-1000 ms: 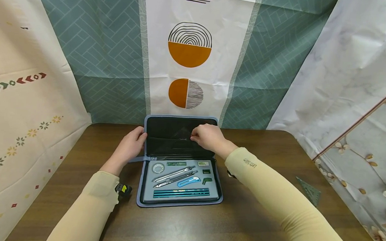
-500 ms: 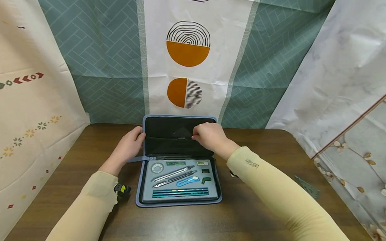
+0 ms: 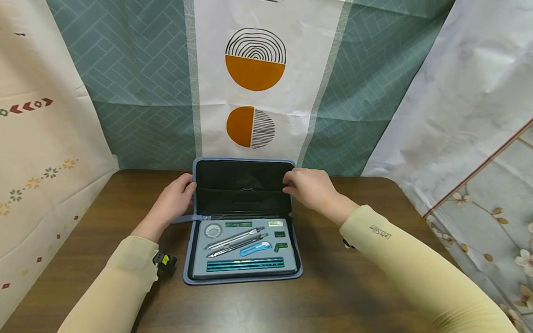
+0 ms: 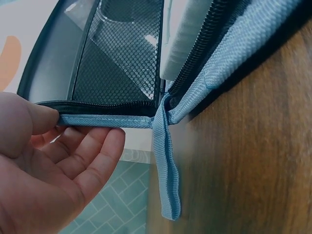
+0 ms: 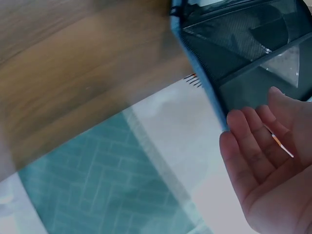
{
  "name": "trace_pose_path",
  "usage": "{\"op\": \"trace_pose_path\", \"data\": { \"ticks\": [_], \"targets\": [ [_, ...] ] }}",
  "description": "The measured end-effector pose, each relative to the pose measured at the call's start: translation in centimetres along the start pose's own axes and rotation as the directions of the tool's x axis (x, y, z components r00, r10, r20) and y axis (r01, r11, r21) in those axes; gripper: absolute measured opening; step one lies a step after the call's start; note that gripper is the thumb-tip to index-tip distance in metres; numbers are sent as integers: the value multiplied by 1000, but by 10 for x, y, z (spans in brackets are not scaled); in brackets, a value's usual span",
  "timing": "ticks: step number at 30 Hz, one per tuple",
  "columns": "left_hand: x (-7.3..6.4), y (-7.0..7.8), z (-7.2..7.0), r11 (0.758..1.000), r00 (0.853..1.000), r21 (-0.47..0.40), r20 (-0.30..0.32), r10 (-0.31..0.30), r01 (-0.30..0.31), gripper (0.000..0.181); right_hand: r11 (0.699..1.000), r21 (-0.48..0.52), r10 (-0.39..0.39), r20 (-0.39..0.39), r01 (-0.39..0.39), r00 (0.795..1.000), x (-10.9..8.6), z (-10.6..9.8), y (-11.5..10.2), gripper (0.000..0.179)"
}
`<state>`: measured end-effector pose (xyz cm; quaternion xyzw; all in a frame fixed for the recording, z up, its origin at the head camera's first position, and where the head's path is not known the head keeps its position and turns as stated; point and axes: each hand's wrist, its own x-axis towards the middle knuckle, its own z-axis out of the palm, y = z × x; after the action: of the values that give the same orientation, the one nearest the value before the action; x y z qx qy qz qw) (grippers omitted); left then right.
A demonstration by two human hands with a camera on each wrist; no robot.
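Note:
An unzipped blue drawing-set case (image 3: 300, 269) lies on the wooden table with its black-lined lid (image 3: 234, 174) raised. My left hand (image 3: 172, 202) pinches the lid's left edge between thumb and fingers. At the lid's right edge is my right hand (image 3: 312, 190), fingers loosely bent and thumb apart; the right wrist view shows nothing gripped. Clear plastic pieces (image 5: 287, 66) show in the lid's mesh pocket (image 4: 119, 53). The grey tray (image 3: 202, 271) bears pencils (image 3: 245, 264), metal compasses (image 3: 233, 240), a blue cutter (image 3: 255, 249), a round dial-like piece (image 3: 213, 230) and small green pieces.
A blue strap (image 4: 166, 170) hangs from the case's left side. The wooden table (image 3: 331, 310) reaches back to a green and white patterned curtain (image 3: 153, 80). Cloths hang at both sides, and my right sleeve (image 3: 406, 259) crosses the table's right part.
My right hand has moved right, from in front of the lid's pocket to the lid's right edge. My left hand stays on the left edge. The green set square at right is now hidden by my sleeve.

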<state>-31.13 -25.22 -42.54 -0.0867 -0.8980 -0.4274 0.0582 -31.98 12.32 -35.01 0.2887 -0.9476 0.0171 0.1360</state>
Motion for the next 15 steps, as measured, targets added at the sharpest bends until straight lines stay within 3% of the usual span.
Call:
{"op": "trace_pose_path", "data": {
  "ticks": [5,15],
  "targets": [
    [1,3,1,1000,1000,12,8,12,-12,27,1000,-2,31,-13,-31,999,-27,-8,22,17],
    [2,2,1,1000,1000,11,11,10,-11,26,991,-16,132,38,-132,990,-84,-26,66,24]
  ]
}}
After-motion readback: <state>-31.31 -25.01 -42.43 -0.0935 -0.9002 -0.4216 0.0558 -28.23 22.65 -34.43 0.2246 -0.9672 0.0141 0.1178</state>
